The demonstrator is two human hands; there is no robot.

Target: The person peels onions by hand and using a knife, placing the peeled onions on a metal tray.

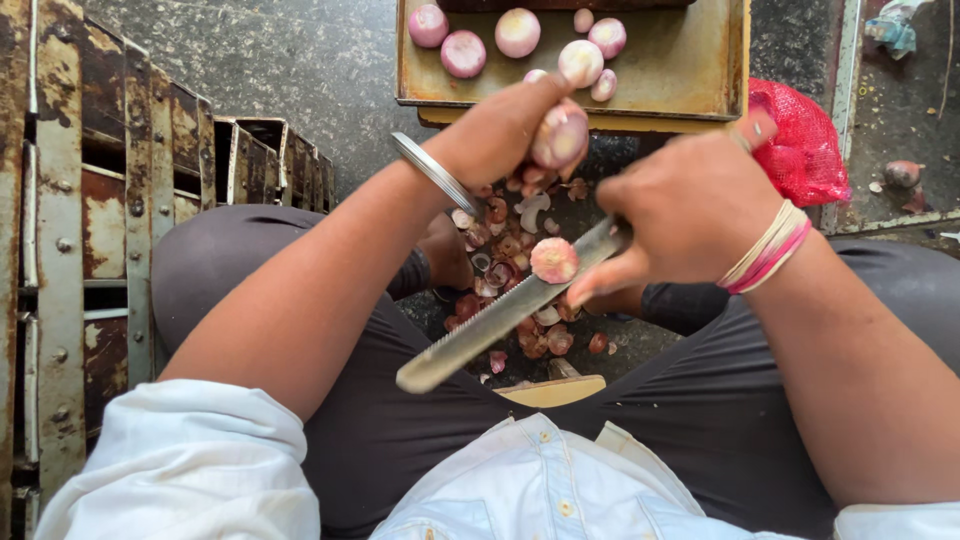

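head view: we look down at our two hands over a heap of onion peels (510,290)
left hand (500,130): fingertips pinch a peeled onion (560,135), pale pink, glossy
right hand (690,205): fingers curl tight round a serrated knife (500,320)
onion slice (553,260): on the blade, just beside our right thumb
tray (690,85): beyond our fingers, holding peeled onions

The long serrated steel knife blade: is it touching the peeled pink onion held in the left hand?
Apart. The head view shows the serrated knife blade well below the peeled pink onion gripped in the left hand, with peel scraps visible between them.
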